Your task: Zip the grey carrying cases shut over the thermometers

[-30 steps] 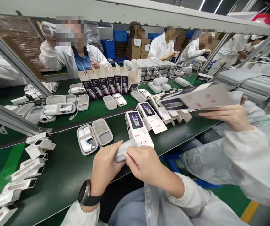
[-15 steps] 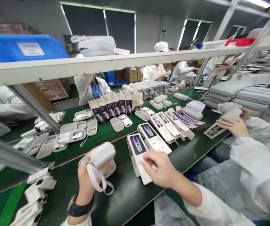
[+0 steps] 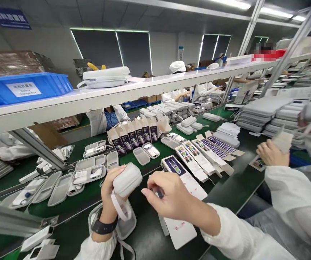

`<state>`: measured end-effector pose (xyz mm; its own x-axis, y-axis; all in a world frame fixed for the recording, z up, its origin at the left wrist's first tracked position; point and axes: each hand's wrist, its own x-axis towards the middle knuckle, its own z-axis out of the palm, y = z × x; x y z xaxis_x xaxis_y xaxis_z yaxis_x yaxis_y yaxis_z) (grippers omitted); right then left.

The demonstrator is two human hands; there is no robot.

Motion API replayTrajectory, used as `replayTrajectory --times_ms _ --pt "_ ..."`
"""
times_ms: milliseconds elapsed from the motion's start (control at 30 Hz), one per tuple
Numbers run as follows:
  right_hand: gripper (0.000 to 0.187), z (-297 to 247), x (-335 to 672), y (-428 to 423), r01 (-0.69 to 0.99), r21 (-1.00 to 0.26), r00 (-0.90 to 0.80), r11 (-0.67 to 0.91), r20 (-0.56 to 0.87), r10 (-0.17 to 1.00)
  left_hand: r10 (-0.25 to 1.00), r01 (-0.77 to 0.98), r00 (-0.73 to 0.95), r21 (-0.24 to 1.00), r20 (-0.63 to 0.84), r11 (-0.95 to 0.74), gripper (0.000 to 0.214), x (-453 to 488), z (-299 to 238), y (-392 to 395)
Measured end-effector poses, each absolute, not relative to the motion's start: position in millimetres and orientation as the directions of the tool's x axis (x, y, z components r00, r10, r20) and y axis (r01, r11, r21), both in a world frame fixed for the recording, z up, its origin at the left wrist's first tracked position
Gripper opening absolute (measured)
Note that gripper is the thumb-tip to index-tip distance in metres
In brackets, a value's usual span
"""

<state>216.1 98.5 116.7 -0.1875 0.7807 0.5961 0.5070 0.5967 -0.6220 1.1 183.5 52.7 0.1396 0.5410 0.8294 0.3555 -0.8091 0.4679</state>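
My left hand (image 3: 112,184), with a black watch (image 3: 105,226) at the wrist, is wrapped round a small grey zip case (image 3: 128,179). A pale wrist strap (image 3: 121,208) hangs from the case. Behind my left wrist, a larger grey case (image 3: 127,224) lies open on the dark green table. My right hand (image 3: 171,196) hovers just right of the held case, fingers curled and thumb apart, with nothing visible between them. It partly hides a white printed box (image 3: 181,231) beneath. Another white box with a device picture (image 3: 174,166) lies just beyond.
Open grey cases with white devices (image 3: 89,175) lie at left. Several dark printed boxes (image 3: 132,135) stand open at the back. Flat white boxes (image 3: 196,155) lie to the right. A shelf (image 3: 144,86) crosses above. A co-worker's hand (image 3: 273,153) holds a pale piece at right.
The view has tilted upward. My left hand has turned the grey case, and my right hand has come closer to it. More of the open case behind my left wrist shows.
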Motion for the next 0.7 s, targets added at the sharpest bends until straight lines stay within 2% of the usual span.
replayTrajectory --times_ms 133,233,367,467,600,700 --pt "0.019 105.0 187.1 79.3 0.57 -0.524 -0.117 0.633 0.711 0.694 0.507 0.348 0.155 0.434 0.848 -0.831 0.041 7.2 59.5 159.7" --pt "0.02 98.2 177.9 70.3 0.597 -0.517 -0.093 0.613 0.715 0.693 0.478 0.473 0.148 0.362 0.866 -0.803 0.041 12.6 62.1 144.4" --pt "0.023 91.2 174.9 62.2 0.634 -0.578 -0.01 0.514 0.658 0.753 0.427 0.727 0.174 0.177 0.887 -0.664 0.046 20.0 63.2 126.7" --pt "0.025 86.6 176.3 61.3 0.669 -0.626 0.093 0.4 0.604 0.791 0.41 0.829 0.225 0.048 0.884 -0.558 0.044 24.1 61.8 118.0" --pt "0.018 83.0 182.5 61.7 0.622 -0.694 0.097 0.363 0.528 0.844 0.438 0.875 0.238 0.004 0.867 -0.484 0.046 28.2 58.1 112.2" --pt "0.027 79.1 185.2 62.1 0.476 -0.815 0.097 0.331 0.423 0.901 0.435 0.88 0.23 0.005 0.87 -0.475 0.047 30.3 56.4 110.4"
